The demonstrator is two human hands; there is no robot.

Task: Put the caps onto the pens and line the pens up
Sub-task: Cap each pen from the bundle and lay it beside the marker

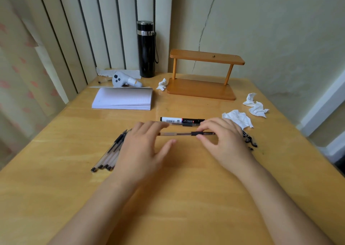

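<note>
Your left hand (pixel 143 147) is spread, fingers loose, its fingertips at the clear end of a pen (pixel 186 133) lying crosswise near the middle of the wooden table (pixel 168 207). Your right hand (pixel 222 138) pinches the black end of that same pen between thumb and fingers. Just behind it lie a second clear pen (pixel 179 124) and a marker (pixel 182 119), parallel to each other. A bunch of uncapped pens (pixel 110 155) lies toward the left edge, partly under your left hand. Loose black caps (pixel 250 140) sit beside your right hand, toward the right edge. Crumpled tissues (pixel 240 118) lie further right. Toward the far edge you have a notepad (pixel 123 100), a controller (pixel 124 79), a black flask (pixel 146 48) and a wooden shelf (pixel 203 75). Striped wall panels rise behind the far left corner, and a cracked plaster wall stands beyond the far edge.
</note>
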